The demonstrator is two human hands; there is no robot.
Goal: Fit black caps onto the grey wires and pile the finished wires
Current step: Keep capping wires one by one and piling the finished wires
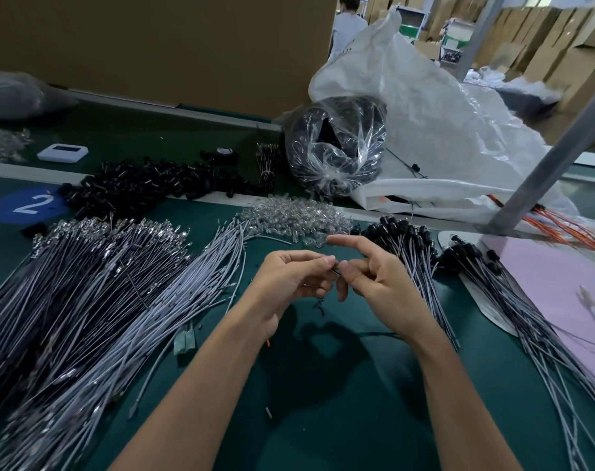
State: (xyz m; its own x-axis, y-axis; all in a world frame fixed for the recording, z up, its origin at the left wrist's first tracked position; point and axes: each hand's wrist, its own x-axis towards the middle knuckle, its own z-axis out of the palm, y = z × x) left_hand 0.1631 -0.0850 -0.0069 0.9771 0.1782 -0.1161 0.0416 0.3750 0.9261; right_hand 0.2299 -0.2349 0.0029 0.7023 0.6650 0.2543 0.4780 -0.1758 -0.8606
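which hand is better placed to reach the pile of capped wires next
Probably the right hand: the capped wires lie just beyond it on its own side, while the left hand would have to cross over. Both pinch one small part.

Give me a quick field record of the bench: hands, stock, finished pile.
left hand: pinches small part
right hand: pinches same part, index finger straight
part identity: too small to tell
uncapped grey wires: heap, left
black caps: heap, far left
capped wires: pile, right
clear parts: heap beyond hands
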